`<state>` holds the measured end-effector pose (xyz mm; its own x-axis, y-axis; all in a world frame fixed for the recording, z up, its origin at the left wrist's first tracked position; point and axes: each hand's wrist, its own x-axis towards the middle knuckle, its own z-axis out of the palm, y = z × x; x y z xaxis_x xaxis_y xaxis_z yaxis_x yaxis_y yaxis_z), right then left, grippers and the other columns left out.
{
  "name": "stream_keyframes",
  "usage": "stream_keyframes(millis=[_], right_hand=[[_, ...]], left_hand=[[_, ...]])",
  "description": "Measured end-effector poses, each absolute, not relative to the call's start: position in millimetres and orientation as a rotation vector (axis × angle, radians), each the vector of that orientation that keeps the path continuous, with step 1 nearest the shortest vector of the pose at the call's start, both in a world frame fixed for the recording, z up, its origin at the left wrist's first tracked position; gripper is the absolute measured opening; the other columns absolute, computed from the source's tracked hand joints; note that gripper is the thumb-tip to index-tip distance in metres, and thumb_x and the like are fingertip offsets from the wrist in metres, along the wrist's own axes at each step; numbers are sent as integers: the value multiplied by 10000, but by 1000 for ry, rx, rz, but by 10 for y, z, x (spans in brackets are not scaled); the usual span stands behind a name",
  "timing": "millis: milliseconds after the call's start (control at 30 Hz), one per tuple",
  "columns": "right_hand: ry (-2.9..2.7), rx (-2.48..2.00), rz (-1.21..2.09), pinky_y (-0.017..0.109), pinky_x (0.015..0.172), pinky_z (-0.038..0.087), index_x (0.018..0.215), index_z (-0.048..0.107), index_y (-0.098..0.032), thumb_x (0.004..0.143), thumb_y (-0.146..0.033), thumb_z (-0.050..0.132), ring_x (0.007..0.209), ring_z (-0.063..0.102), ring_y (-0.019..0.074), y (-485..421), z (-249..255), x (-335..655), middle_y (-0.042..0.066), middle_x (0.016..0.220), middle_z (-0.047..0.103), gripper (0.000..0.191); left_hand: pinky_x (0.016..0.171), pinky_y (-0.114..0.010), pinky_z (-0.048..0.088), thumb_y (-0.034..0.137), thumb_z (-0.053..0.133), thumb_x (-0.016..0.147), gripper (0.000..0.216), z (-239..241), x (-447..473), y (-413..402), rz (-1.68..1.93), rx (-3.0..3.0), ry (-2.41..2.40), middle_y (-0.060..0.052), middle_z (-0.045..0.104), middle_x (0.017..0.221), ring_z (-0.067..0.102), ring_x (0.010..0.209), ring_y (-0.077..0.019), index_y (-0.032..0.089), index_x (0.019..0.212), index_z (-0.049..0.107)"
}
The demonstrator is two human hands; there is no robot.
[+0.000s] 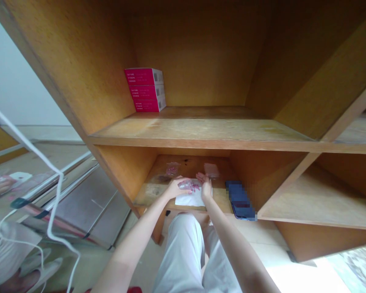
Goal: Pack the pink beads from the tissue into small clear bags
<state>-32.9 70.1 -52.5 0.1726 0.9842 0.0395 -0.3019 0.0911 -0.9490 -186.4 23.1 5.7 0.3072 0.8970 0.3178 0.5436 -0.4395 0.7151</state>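
Head view, lower middle of the frame: the left fingers [174, 187] wrap a soft, light, slippery plastic bag [184, 185] of pink bits [195, 187], while the right fingers [202, 178] pinch its edge, the surest hold.

Bag [185, 185] – clear, pink bits; boxes [144, 89] – magenta w/ white ends

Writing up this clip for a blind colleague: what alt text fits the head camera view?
A person's left hand and right hand handle a clear plastic bag of pink pieces above white paper in a wooden shelf compartment. Three stacked magenta boxes sit on the shelf above; a pixelated dark blue object lies to the right.
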Motion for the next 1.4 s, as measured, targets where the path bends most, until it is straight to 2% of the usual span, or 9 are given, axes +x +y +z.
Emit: stream_keyframes(millis=[133, 267, 633, 967, 1400], right_hand=[[-811, -1011, 1174, 316, 756, 450, 834, 581, -163, 782, -411, 256, 845, 606, 181, 745, -598, -353, 92, 929, 649, 412], [-782, -1033, 1167, 326, 735, 462, 797, 579, -165, 789, -388, 270, 811, 610, 188, 765, -622, -382, 108, 908, 646, 381], [-766, -1130, 1128, 322, 695, 486, 772, 583, -153, 797, -412, 249, 763, 621, 202, 727, -535, -426, 142, 851, 642, 424], [-857, -1172, 1024, 319, 705, 472, 764, 627, -147, 811, -412, 261, 793, 619, 202, 635, -456, -422, 118, 843, 660, 454], [-839, -1180, 1012, 323, 729, 459, 776, 628, -126, 818, -435, 246, 784, 617, 199, 623, -457, -418, 138, 838, 657, 492]], left_hand=[[803, -281, 413, 431, 700, 552, 538, 14, -1818, 324, 894, 2137, 1279, -38, 600, 956, 545, 861, -167, 209, 1030, 590], [805, -278, 395, 445, 696, 547, 504, 40, -1765, 397, 779, 2232, 1311, -14, 605, 936, 532, 868, -170, 235, 994, 600], [806, -291, 348, 504, 663, 539, 489, 199, -1629, 488, 403, 2494, 1397, -9, 590, 904, 509, 905, -206, 278, 970, 608], [814, -309, 342, 453, 658, 557, 428, 235, -1564, 501, 339, 2561, 1446, -10, 581, 911, 511, 902, -210, 278, 944, 607], [790, -291, 334, 527, 638, 542, 498, 283, -1575, 530, 290, 2568, 1440, -10, 560, 924, 499, 893, -203, 285, 976, 593]])
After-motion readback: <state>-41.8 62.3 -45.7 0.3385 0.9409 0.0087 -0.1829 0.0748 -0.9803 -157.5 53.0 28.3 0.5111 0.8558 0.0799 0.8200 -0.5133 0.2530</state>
